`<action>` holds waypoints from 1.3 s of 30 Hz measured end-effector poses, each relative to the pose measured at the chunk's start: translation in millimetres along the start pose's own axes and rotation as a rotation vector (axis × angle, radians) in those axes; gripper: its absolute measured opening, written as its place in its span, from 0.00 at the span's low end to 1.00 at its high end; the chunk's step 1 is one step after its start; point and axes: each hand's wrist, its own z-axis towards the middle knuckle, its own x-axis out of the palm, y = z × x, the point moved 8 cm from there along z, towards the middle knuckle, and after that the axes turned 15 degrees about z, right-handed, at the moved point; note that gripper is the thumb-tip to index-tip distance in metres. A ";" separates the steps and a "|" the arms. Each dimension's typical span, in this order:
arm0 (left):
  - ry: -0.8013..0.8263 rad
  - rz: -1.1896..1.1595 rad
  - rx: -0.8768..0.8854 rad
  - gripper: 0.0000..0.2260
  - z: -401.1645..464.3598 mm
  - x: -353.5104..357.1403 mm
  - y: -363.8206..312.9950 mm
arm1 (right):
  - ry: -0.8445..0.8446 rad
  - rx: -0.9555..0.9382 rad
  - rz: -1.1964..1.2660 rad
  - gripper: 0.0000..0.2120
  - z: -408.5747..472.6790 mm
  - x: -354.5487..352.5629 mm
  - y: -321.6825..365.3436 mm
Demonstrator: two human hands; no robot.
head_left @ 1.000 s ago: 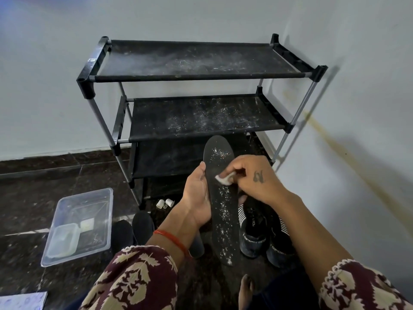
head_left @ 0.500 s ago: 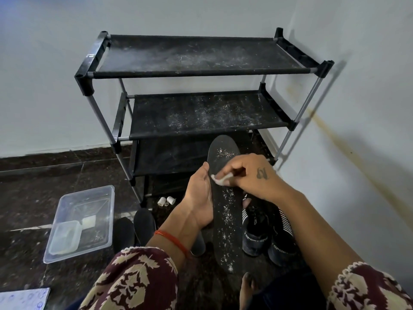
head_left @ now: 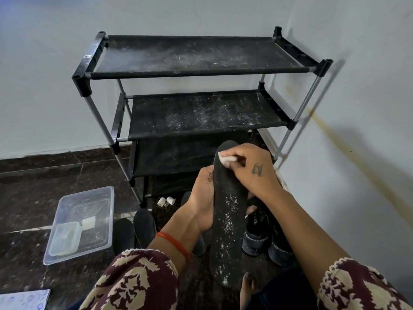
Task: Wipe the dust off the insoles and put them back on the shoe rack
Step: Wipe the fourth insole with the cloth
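Observation:
A long black insole (head_left: 226,222), speckled with white dust on its lower half, stands upright in front of me. My left hand (head_left: 200,201) grips its left edge at mid-length. My right hand (head_left: 248,168) pinches a small white wipe (head_left: 224,158) and presses it on the insole's top end. Behind stands the black shoe rack (head_left: 201,70), its shelves streaked with dust. Two more dark insoles (head_left: 134,229) lie on the floor to the left of my wrist.
A clear plastic tub (head_left: 101,220) holding a small lidded box and a white piece sits on the dark floor at left. A pair of dark sport shoes (head_left: 261,236) stands behind the insole. Two small white caps (head_left: 166,201) lie under the rack. A wall closes the right side.
My right hand has slid the wipe up the insole from its upper middle to the top end. The upper part now looks cleaner. My left hand keeps its hold.

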 end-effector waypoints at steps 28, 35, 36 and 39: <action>-0.069 -0.044 -0.006 0.32 3.9 -10.7 -2.0 | 0.033 0.008 -0.145 0.12 3.6 -20.3 -4.6; -0.011 0.028 -0.025 0.31 1.7 -0.6 4.4 | -0.087 -0.011 -0.078 0.13 2.5 -6.9 -6.4; -0.018 0.026 -0.023 0.30 1.7 -2.0 3.9 | -0.042 -0.034 -0.011 0.12 2.2 -2.1 -1.6; -0.051 0.023 -0.004 0.31 2.0 -8.1 -1.3 | 0.179 -0.003 0.135 0.09 -1.0 9.6 8.0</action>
